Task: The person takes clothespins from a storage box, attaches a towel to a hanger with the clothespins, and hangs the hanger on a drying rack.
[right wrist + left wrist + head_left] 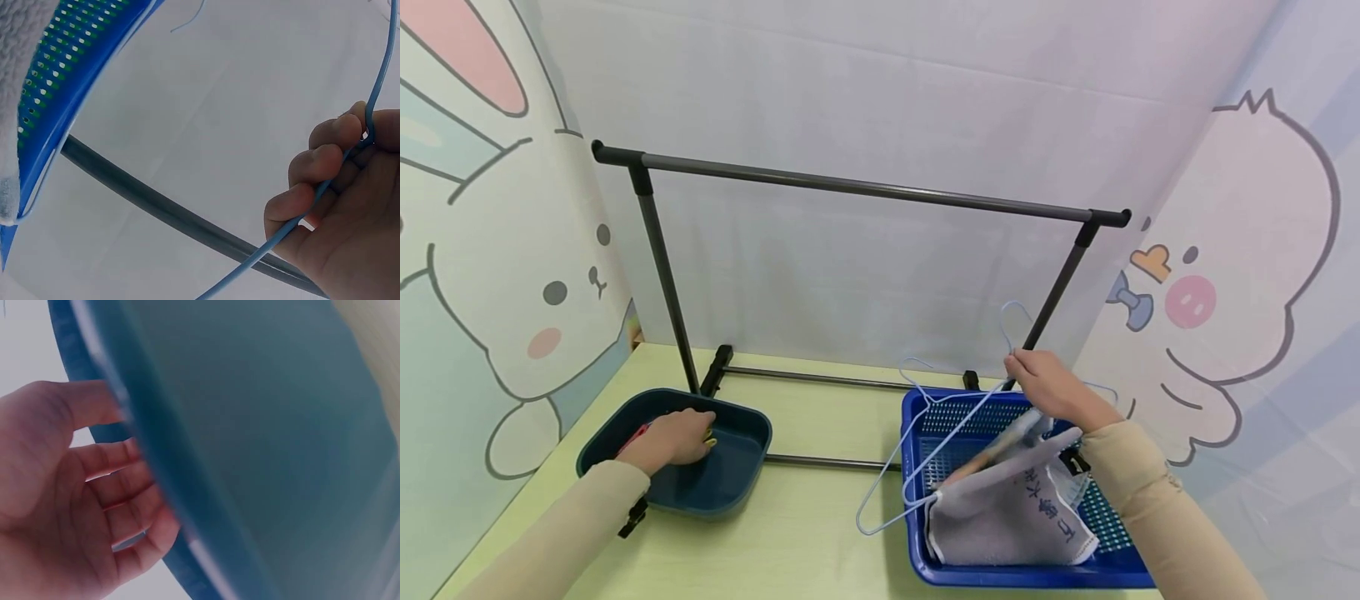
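My left hand (676, 437) reaches into a dark teal basin (741, 487) at the left. Bits of a pink-red item (634, 437) and a small yellow item (710, 437) show beside its fingers. In the left wrist view the basin wall hides the fingertips, so any hold there is unclear. My right hand (1051, 383) grips a light blue wire hanger (958, 429) just below its hook. A greyish-white towel (1000, 529) with dark printed characters hangs over the hanger's lower bar, above the blue basket. The right wrist view shows the fingers curled round the wire.
A blue perforated basket (951, 575) stands at the right with more cloth inside. Another wire hanger (891, 454) leans over its left edge. Behind stands a dark metal rack with a horizontal rail (865, 190); its lower bar (831, 462) runs between basin and basket.
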